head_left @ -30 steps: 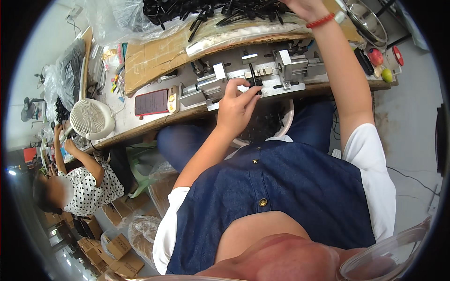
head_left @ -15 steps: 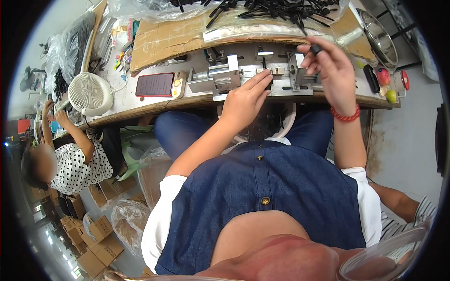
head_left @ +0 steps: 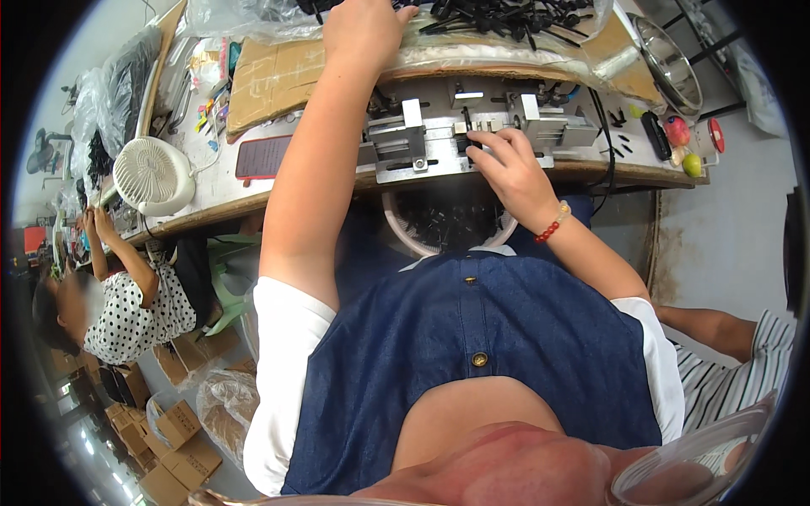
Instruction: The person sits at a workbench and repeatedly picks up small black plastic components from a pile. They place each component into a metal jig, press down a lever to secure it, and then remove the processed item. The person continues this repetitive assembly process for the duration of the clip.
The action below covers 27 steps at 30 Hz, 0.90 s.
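A metal clamping fixture, with blocks facing each other on a base plate, stands at the table's front edge. Across its middle lies a thin black rod-like part. My right hand comes in from the right, its fingertips closed on the near end of that part. My left hand is stretched far forward to the heap of black stemmed parts on clear plastic. Most of its fingers are cut off by the upper edge or hidden behind the hand, so what they hold does not show.
A white fan and a phone lie left of my left arm. Cardboard borders the heap. Right are black cables, a steel bowl and fruit. Below the edge sits a round tub. Another person works at left.
My left hand has left the fixture and reached forward to the heap. My right hand, raised earlier with a black knobbed part, has come down to the fixture's middle.
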Tool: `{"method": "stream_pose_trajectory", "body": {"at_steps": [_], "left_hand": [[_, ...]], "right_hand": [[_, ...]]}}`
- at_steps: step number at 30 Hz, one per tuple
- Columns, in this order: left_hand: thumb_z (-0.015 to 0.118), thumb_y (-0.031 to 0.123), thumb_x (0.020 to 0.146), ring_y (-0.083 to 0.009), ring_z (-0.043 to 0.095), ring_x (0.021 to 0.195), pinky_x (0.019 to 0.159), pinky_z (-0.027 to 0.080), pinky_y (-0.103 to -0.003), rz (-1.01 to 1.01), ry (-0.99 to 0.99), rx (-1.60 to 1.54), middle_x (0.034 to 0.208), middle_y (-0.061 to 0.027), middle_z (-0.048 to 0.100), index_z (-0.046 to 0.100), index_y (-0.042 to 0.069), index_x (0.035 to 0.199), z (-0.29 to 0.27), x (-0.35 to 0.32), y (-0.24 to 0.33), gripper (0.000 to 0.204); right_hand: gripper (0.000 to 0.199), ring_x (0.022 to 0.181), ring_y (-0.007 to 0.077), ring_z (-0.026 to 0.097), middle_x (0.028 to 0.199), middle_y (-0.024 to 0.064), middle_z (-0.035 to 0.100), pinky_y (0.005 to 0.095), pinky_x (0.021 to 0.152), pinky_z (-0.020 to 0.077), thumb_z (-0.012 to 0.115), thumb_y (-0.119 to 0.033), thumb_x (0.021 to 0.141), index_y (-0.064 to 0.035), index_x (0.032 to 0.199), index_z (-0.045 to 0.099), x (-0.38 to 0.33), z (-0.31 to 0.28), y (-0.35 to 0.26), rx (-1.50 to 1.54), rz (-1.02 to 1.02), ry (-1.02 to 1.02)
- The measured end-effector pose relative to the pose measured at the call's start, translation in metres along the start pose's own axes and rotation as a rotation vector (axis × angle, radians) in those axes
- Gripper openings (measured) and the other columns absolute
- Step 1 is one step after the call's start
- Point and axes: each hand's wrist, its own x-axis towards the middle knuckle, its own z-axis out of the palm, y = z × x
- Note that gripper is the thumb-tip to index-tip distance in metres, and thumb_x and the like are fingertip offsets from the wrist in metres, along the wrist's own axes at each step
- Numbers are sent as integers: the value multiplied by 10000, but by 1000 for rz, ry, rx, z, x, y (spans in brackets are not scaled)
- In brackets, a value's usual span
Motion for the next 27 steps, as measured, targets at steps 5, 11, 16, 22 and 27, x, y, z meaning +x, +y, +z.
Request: {"method": "stream_pose_trajectory", "body": {"at_steps": [5,11,16,22,27], "left_hand": [[714,522,900,-347,733,928,815,577,-455,43,2,104,976,-130,770,797,116,1005,15,7,-8,427],[783,302,894,-203,732,793,718,563,-331,25,138,-542,873,-89,771,791,77,1031,-12,-40,-14,264],[818,73,847,-122,670,697,629,534,-254,138,188,-933,910,-74,752,784,63,1059,-19,-132,8,215],[855,72,813,-120,627,696,645,524,-280,249,65,-818,1093,-58,594,806,119,1065,29,-194,27,261],[807,125,872,-194,695,745,674,561,-325,263,-10,-738,1157,-58,640,786,118,1062,52,-195,29,191]], "right_hand": [[300,1074,304,570,1266,86,646,384,959,523,658,-84,842,-34,1137,679,2,3,-1,-69,-20,10],[259,1017,301,578,1145,96,673,405,940,493,758,-128,853,-57,1091,687,30,-29,21,91,-15,173],[202,851,295,577,847,85,652,436,792,465,710,-228,927,-52,833,678,88,-65,107,-40,156,412],[245,941,351,669,949,132,702,459,826,532,703,-283,925,-39,948,712,131,-65,152,-522,303,57],[264,987,349,716,1035,149,754,466,858,567,717,-293,916,-72,1059,746,127,-65,164,-414,419,-194]]}}
